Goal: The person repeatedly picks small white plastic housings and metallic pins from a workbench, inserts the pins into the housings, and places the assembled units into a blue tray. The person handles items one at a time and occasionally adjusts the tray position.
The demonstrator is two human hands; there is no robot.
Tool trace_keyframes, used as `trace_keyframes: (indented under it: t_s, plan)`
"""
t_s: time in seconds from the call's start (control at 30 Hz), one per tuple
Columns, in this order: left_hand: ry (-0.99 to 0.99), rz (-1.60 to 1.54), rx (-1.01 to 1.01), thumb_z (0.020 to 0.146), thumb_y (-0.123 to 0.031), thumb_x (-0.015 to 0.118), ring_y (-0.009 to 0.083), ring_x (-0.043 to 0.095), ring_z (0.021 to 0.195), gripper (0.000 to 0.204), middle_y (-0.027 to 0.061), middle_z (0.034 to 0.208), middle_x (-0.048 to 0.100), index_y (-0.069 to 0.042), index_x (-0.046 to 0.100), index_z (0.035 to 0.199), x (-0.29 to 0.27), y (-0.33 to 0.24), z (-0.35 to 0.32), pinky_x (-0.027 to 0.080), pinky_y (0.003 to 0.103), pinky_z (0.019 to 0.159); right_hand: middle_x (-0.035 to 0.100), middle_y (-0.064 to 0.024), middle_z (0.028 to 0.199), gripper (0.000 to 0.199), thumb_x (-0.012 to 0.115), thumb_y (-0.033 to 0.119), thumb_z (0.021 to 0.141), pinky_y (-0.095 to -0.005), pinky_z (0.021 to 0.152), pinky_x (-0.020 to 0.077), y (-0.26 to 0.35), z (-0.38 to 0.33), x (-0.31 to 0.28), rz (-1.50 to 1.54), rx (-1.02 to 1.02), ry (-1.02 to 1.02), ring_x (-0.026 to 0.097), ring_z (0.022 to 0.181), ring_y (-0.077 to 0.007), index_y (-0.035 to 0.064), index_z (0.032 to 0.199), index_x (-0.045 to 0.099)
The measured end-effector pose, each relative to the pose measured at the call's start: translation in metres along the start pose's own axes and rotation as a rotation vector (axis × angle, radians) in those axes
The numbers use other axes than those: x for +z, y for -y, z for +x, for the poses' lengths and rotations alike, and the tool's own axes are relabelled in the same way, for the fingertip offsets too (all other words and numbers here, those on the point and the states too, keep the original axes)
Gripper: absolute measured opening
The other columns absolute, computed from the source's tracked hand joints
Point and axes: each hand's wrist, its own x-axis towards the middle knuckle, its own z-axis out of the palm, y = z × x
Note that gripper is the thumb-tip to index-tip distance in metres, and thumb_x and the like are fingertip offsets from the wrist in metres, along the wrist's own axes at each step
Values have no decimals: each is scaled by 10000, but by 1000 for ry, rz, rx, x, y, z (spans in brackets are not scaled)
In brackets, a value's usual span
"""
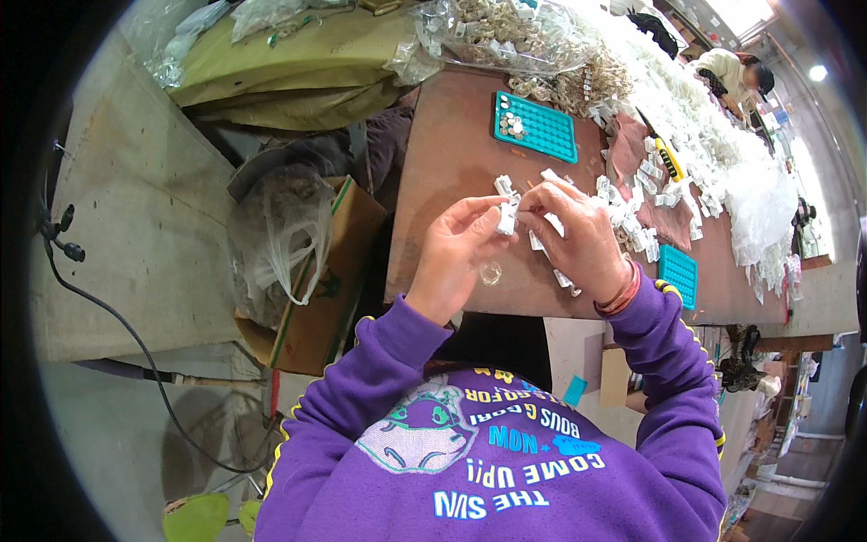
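Note:
Over the brown table, my left hand (454,256) is closed on a small white plastic piece (507,219), pinched between thumb and fingertips. Meeting it from the other side, my right hand (578,230) has thumb and finger pressed together at the piece; whatever it grips is too small to make out. Loose white pieces (632,212) of the same sort lie beside and beneath my right hand. Beyond the hands sits a teal gridded tray (555,135), with several round silver discs (512,125) at its left end. A clear round item (490,273) rests near my left hand.
A second teal tray (678,278) lies by my right forearm. A yellow-handled cutter (669,159) is on a reddish cloth (628,149). White pieces (713,126) are heaped along the far right. Left of the table stands a cardboard box (348,244) with a plastic bag (284,235). Another person (727,68) is far right.

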Motion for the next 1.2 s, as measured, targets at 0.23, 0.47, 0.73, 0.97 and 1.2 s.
trace_keyframes:
  t_s: [0.23,0.47,0.73,0.97,1.2]
  plan:
    - [-31,-30,-15,968,-147,592,148,629,937,243,76,1098,643,1,610,1161,3,-2,-1,532,292,816,517,-147,858,211,595,1,774,-431,610,470,6,-8,13,-99,-3,1,581,755,-371,35,974,537]
    - [29,653,239,949,-109,604,140,644,846,146,44,967,672,-53,660,1071,11,2,-18,514,275,770,643,-131,918,158,699,67,822,-346,702,516,4,-11,-13,65,96,-229,666,811,-267,24,960,636]
    - [200,1973,1426,836,-255,697,387,492,1221,424,258,1372,465,-190,636,1250,83,-89,110,401,509,1001,663,-77,815,42,651,-8,875,-248,651,503,10,-85,-15,363,484,-743,653,710,-125,-46,891,652]
    - [668,1794,860,833,-176,691,315,628,1044,374,137,1163,646,-101,623,1193,55,-57,144,511,376,897,662,-71,822,60,626,1,907,-239,680,518,11,-129,-5,444,572,-807,648,733,-123,-54,899,650]
    - [797,1925,561,787,-111,697,290,631,1007,315,80,1066,660,-95,652,1098,48,-8,142,522,406,833,669,-64,824,84,628,25,916,-238,681,517,3,-136,-4,445,591,-737,650,747,-109,-52,927,660]
